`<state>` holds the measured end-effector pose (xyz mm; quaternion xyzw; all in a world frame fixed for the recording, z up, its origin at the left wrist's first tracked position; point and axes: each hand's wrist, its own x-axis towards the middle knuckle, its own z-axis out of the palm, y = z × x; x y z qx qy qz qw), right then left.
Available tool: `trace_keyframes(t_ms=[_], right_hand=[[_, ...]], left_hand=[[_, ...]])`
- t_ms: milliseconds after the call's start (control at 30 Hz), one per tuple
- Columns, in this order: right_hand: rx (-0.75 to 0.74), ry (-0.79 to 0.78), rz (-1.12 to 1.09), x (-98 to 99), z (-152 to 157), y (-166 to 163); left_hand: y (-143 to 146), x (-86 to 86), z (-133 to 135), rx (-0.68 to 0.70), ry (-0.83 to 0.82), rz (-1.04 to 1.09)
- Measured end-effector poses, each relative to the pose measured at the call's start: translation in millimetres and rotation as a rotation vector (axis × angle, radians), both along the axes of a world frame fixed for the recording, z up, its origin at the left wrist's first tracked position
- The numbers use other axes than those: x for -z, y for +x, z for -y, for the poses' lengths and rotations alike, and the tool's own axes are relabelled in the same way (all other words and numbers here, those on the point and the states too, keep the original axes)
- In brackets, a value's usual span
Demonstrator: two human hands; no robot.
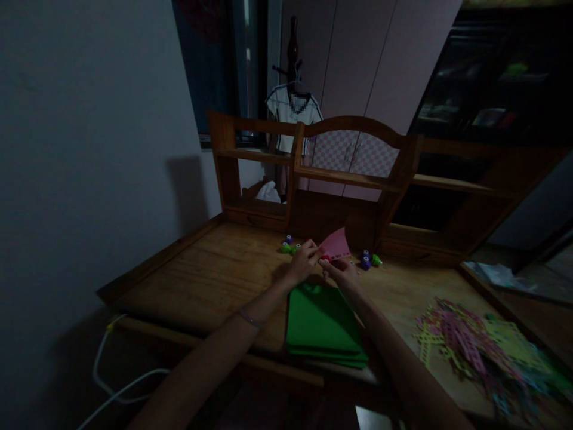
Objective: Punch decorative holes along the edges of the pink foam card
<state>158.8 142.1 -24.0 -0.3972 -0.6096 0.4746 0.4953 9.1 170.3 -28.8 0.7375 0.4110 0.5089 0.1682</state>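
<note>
Both my hands meet over the desk, beyond a stack of green sheets (324, 322). My left hand (307, 258) is closed on a pink sheet (335, 243), which is tilted up and has a row of small holes along its lower edge. The fingers of my right hand (342, 273) are closed around a small red paper punch (325, 258) at that edge; fingers cover much of it. Small green and purple punches lie on both sides: a green punch (285, 247) by my left hand and a purple punch (366, 261) beyond my right.
A tangled pile of punched strips (474, 340) in pink, yellow and blue covers the desk's right side. The wooden shelf unit (349, 176) rises along the back edge. At the left, a wall (111, 149) borders the desk, and a white cable (101, 364) hangs off the front corner.
</note>
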Motion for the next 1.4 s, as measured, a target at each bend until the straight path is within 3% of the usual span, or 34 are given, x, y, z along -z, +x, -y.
trace_keyframes(t_ms=[267, 600, 1167, 1400], right_hand=[[-0.025, 0.015, -0.046, 4.1, -2.4, -4.1], [0.063, 0.012, 0.018, 2.4, -0.9, -2.9], [0.037, -0.040, -0.051, 10.1, -9.6, 0.4], [0.052, -0.076, -0.090, 14.3, -15.6, 7.7]], left_hand=[[0.6, 0.3, 1.5, -0.020, -0.013, 0.081], [0.2, 1.9, -0.4, 0.014, -0.017, 0.034], [1.1, 3.8, -0.8, 0.070, -0.033, 0.015], [3.0, 5.4, -0.8, 0.157, -0.203, 0.288]])
